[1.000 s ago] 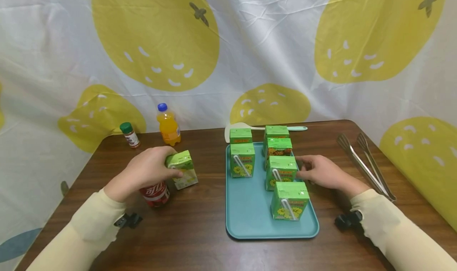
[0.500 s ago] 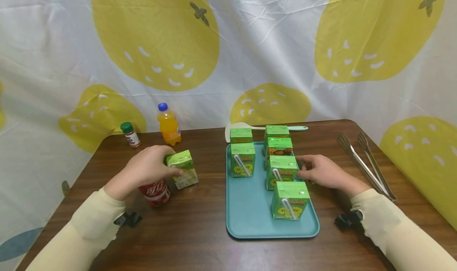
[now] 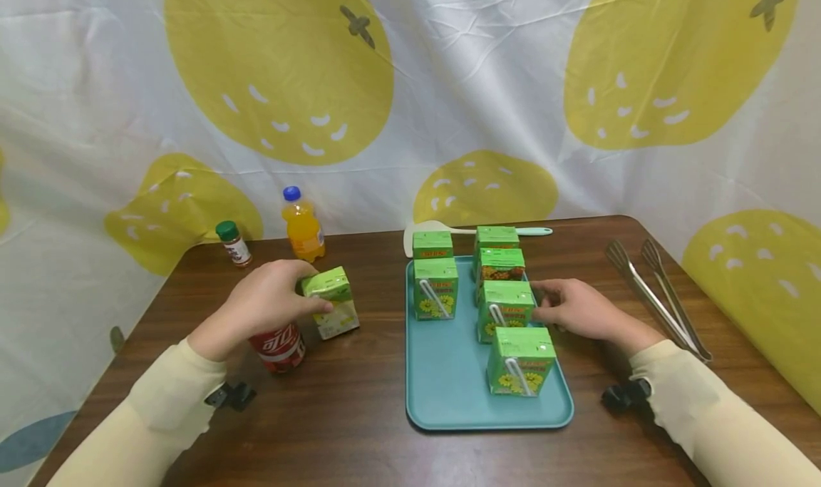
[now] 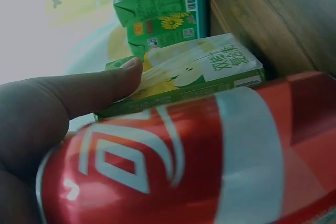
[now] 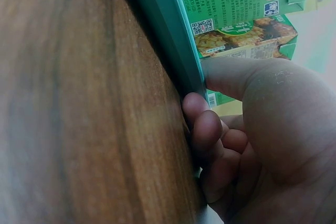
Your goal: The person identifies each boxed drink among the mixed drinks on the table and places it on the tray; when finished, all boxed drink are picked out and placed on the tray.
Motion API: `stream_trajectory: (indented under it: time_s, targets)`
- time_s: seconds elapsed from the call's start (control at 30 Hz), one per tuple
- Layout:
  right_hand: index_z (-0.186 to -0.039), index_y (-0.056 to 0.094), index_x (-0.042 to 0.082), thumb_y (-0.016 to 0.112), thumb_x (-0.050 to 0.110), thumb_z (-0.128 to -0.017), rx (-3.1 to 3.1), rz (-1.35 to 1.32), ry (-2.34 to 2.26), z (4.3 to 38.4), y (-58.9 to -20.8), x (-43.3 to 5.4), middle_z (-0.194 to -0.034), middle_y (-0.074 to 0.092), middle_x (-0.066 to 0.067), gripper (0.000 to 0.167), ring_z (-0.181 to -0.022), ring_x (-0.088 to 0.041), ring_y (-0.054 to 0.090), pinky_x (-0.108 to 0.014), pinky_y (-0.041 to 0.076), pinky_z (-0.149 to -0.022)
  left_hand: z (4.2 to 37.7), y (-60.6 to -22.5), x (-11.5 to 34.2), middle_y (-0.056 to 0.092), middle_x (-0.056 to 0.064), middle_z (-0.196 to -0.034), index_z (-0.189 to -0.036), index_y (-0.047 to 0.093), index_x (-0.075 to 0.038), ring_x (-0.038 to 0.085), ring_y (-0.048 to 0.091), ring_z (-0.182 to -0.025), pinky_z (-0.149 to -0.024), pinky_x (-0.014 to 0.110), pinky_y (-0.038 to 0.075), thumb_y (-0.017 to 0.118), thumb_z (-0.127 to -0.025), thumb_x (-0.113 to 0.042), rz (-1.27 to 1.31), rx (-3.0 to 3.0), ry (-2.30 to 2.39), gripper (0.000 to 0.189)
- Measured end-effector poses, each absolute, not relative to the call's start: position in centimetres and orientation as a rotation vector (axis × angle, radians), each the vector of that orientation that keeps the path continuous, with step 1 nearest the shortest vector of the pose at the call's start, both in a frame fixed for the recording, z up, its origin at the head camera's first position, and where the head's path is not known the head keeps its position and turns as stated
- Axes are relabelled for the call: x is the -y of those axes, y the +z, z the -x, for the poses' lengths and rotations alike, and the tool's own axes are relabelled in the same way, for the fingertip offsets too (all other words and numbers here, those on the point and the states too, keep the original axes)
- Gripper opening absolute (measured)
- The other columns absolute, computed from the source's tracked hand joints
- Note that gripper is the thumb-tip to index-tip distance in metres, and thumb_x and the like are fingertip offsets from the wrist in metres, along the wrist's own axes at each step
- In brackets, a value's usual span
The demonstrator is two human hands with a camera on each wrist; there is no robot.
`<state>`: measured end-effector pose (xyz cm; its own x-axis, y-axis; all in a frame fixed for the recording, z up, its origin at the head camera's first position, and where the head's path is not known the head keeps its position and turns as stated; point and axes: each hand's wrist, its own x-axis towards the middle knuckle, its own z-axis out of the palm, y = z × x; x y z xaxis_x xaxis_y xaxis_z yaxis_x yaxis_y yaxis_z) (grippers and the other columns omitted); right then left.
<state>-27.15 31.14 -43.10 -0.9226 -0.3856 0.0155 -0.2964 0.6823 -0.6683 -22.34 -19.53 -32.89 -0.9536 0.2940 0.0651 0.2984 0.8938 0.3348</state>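
Note:
My left hand [image 3: 269, 298] grips a light green drink carton [image 3: 336, 314] from behind and above, its thumb on the carton's pale face [image 4: 184, 69]. The carton leans slightly; whether its base touches the table cannot be told. Just in front of that hand stands a red cola can [image 3: 280, 347], its top hidden beneath the palm. My right hand [image 3: 580, 309] holds the right rim of a teal tray [image 3: 442, 394], thumb over the edge and fingers curled on the outside. Several green drink cartons with straws stand on the tray in two columns, the nearest carton [image 3: 521, 362] at front right.
Behind the left hand stand an orange drink bottle [image 3: 303, 229] and a green-capped spice jar [image 3: 234, 244]. A spatula [image 3: 432, 226] lies behind the tray. Metal tongs [image 3: 661, 301] lie to the right, near my right forearm. A patterned cloth [image 3: 449, 80] hangs behind the wooden table.
My left hand has shifted the light green carton very slightly to the right. The right hand and the tray stay in place.

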Motion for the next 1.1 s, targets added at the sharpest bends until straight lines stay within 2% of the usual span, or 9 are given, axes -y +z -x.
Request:
stream_trajectory:
  time_s: [0.67,1.1]
  targets:
    - [-0.156,0.054,-0.012,0.083,0.021,-0.096,-2.775,0.561,-1.044,27.1,-42.9,-31.1,-0.076,0.067,0.001,0.074,-0.059,-0.014,0.058,-0.031,0.045,-0.055,20.6,-30.6,16.2,0.075,-0.005,-0.095,-0.116,0.08,-0.013,0.018,0.062,-0.081,-0.077,0.041,0.053,0.096,-0.09,-0.037,0.623,2.88,-0.642,0.038]
    - [-0.156,0.054,-0.011,0.083,0.021,-0.096,-2.765,0.563,-1.056,27.0,-43.0,-31.2,-0.076,0.067,0.002,0.074,-0.058,-0.014,0.058,-0.031,0.045,-0.055,19.6,-30.7,12.3,0.073,-0.007,-0.094,-0.114,0.08,-0.013,0.014,0.061,-0.08,-0.075,0.037,0.054,0.098,-0.088,-0.034,0.836,2.795,-0.783,0.039]
